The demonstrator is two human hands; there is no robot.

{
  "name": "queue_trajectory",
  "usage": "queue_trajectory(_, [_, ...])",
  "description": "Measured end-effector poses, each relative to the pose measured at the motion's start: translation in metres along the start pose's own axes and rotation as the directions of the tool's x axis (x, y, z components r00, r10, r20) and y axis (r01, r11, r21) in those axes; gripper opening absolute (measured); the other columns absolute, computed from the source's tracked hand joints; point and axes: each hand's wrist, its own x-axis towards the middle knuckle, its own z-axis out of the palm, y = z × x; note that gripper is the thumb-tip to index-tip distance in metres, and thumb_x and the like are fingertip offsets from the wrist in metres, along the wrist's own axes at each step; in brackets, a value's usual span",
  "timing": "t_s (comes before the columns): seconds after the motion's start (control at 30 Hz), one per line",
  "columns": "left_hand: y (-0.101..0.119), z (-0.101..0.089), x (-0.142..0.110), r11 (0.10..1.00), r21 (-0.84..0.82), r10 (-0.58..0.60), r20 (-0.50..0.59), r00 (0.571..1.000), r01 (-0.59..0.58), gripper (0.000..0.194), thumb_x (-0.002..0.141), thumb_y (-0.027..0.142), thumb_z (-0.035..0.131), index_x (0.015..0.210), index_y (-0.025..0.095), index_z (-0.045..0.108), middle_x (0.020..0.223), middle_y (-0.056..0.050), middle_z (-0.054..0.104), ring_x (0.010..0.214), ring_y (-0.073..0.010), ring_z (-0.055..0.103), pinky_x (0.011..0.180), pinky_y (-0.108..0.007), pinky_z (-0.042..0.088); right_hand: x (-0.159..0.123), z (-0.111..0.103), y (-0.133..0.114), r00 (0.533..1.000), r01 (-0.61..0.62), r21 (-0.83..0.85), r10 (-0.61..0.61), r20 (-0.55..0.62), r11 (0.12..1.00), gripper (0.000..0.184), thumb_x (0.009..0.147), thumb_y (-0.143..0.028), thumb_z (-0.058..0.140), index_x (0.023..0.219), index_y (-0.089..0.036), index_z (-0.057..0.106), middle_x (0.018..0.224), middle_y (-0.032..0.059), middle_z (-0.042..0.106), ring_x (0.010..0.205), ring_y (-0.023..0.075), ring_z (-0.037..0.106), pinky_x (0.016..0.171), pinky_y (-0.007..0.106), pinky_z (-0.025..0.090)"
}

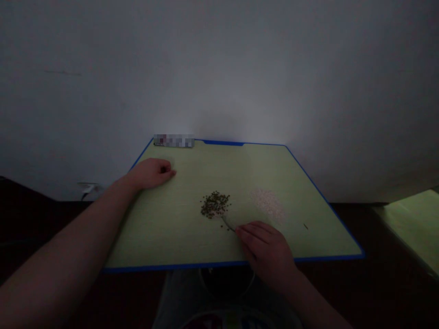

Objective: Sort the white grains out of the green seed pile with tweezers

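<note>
My right hand (265,244) pinches the thin handle of a small metal spoon (228,224) near the table's front edge. The spoon's far end lies at the near edge of a loose pile of dark green beans (214,203), and its bowl is hard to make out in the dim light. A few beans are scattered beside the handle. Just beyond my right hand spreads a heap of white rice-like grains (268,204). On the left side of the table my left hand (152,173) rests curled into a loose fist, with nothing showing in it.
The pale table (164,237) has a blue rim and stands against a grey wall (219,68). A blurred flat object (174,140) lies at its back left corner. A small dark sliver (305,226) sits on the right. Another pale surface (414,219) is at the far right.
</note>
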Motion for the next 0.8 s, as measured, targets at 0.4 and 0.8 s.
queue_trajectory(0.4, [0.002, -0.002, 0.000, 1.000, -0.002, 0.015, -0.001, 1.000, -0.015, 0.042, 0.079, 0.056, 0.041, 0.071, 0.019, 0.059, 0.064, -0.004, 0.058, 0.061, -0.0172, 0.049, 0.059, -0.030, 0.032, -0.008, -0.004, 0.023, 0.999, -0.048, -0.055, 0.049, 0.013, 0.997, 0.024, 0.091, -0.014, 0.050, 0.099, -0.012, 0.072, 0.090, 0.0091, 0.075, 0.079, 0.0216, 0.068, 0.073, 0.037, 0.059])
queue_trajectory(0.8, [-0.002, 0.001, 0.001, 1.000, 0.003, 0.002, 0.001, 1.000, -0.002, 0.042, 0.079, 0.057, 0.041, 0.070, 0.020, 0.058, 0.066, -0.004, 0.059, 0.062, -0.0174, 0.051, 0.060, -0.030, 0.032, -0.002, -0.005, 0.011, 1.000, 0.002, -0.049, -0.001, 0.017, 0.999, 0.025, 0.090, -0.012, 0.050, 0.099, -0.014, 0.072, 0.089, 0.0081, 0.076, 0.077, 0.0206, 0.069, 0.072, 0.035, 0.059])
